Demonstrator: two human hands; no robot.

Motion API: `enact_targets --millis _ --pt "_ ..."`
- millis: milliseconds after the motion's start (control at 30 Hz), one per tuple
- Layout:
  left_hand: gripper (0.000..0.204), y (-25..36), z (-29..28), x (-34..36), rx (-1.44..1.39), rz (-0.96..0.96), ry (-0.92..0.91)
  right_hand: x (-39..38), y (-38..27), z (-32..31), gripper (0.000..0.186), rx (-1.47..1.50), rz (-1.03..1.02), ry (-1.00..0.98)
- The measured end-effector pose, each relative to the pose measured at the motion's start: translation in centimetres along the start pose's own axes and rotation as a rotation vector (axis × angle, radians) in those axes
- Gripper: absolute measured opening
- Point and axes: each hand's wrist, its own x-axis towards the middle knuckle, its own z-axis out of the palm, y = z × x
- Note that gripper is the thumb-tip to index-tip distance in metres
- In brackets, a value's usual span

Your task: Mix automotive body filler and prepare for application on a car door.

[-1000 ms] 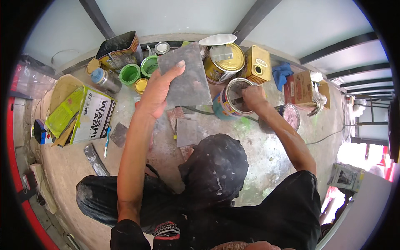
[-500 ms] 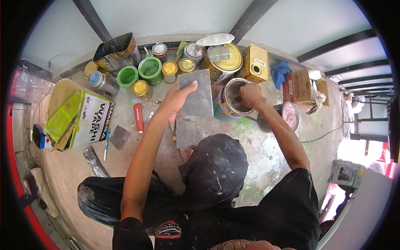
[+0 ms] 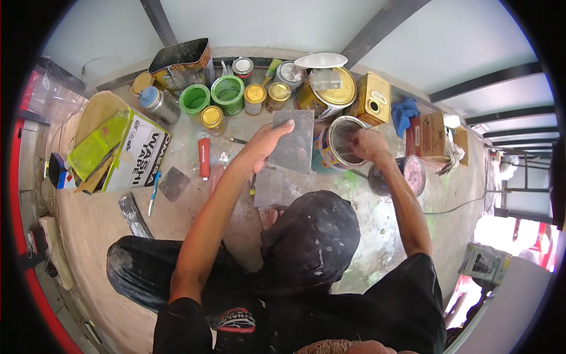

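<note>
My left hand (image 3: 263, 146) grips a thin grey square plate (image 3: 295, 152) by its left side, thumb on top, held above the floor. My right hand (image 3: 367, 143) reaches into a large open can (image 3: 325, 152) with fingers closed round a flat scraper, mostly hidden. Right of this can stands another open can (image 3: 413, 180) with pink contents. Beneath the held plate lies another grey sheet (image 3: 268, 190). A red tube (image 3: 204, 158) lies left of my left hand.
Green tubs (image 3: 227, 101), yellow-lidded jars (image 3: 254, 105) and tins (image 3: 370, 100) line the wall. A cardboard box (image 3: 124, 165) stands left, a small plate (image 3: 174, 183) near it. Right are a blue cloth (image 3: 404, 114) and brown box (image 3: 424, 137). My knees fill the lower middle.
My left hand has brought the plate down and to the right, closer to the can, uncovering jars behind it. My right hand stays at the can, having shifted slightly.
</note>
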Motion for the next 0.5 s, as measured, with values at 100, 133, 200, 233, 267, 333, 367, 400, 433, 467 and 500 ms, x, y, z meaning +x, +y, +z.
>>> enact_targets --millis 100,133,200,233,267,333,367,400,433,467,500 --pt "0.066 0.1 -0.2 -0.7 0.038 0.027 -0.028 -0.9 0.5 -0.9 0.021 0.093 0.078 0.009" --pt "0.069 -0.8 -0.9 0.2 0.073 0.046 -0.008 -1.1 0.7 -1.3 0.023 0.163 0.104 -0.02" --pt "0.072 -0.8 -0.9 0.4 0.108 0.065 0.006 -1.5 1.4 -1.5 0.027 0.231 0.135 -0.048" --pt "0.073 -0.9 -0.9 0.4 0.098 0.063 -0.001 -2.1 1.7 -1.5 0.028 0.264 0.167 -0.017" --pt "0.074 -1.0 -0.8 0.2 0.087 0.06 -0.004 -2.7 2.0 -1.3 0.03 0.298 0.196 0.013" --pt "0.074 -1.5 -0.4 0.5 0.087 0.02 0.026 -3.7 3.6 -0.6 0.032 0.358 0.2 0.063" --pt "0.075 -1.8 -0.2 0.8 0.09 -0.018 0.055 -4.5 4.3 -0.4 0.034 0.419 0.205 0.116" --pt "0.075 -2.6 -0.5 1.4 0.087 -0.016 0.056 -4.9 4.4 -0.5 0.034 0.416 0.203 0.117" --pt "0.082 -3.8 -0.9 2.4 0.093 0.02 0.038 -5.5 4.4 -0.6 0.035 0.487 0.255 0.122" --pt "0.09 -4.1 -0.7 2.6 0.1 0.052 0.016 -6.2 4.6 -0.6 0.037 0.559 0.313 0.124" --pt "0.09 -4.5 -0.5 2.7 0.099 0.05 0.012 -6.8 4.7 -0.5 0.037 0.556 0.317 0.123"
